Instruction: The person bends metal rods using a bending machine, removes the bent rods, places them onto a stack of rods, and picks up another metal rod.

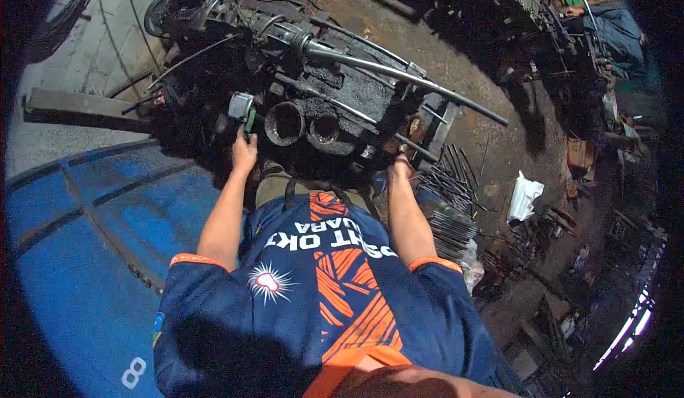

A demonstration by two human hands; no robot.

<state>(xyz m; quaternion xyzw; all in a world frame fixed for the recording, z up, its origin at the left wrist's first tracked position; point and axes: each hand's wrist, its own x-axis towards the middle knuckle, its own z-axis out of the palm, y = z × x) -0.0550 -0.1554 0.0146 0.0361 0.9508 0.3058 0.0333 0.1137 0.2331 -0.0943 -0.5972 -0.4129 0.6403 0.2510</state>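
My left hand (244, 154) is closed around a green handle (250, 119). A pale grey, squarish block (241, 105) sits at the handle's upper end; its exact kind is unclear. In front of me stands a dark, greasy machine (342, 106) covered in metal shavings, with two round, cup-like openings (285, 123) on its near side. A long steel bar (420, 83) slants across its top toward the right. At the machine's right end, my right hand (402, 164) has its fingers curled beside a short metal rod (417, 146). What it grips is hard to make out.
A blue panel (92, 213) with dark ribs lies at my left, near a heavy beam (78, 108). On the floor to the right are loose metal rods (456, 177), a white bag (526, 197) and scattered scrap. Another person (618, 38) is at the far right.
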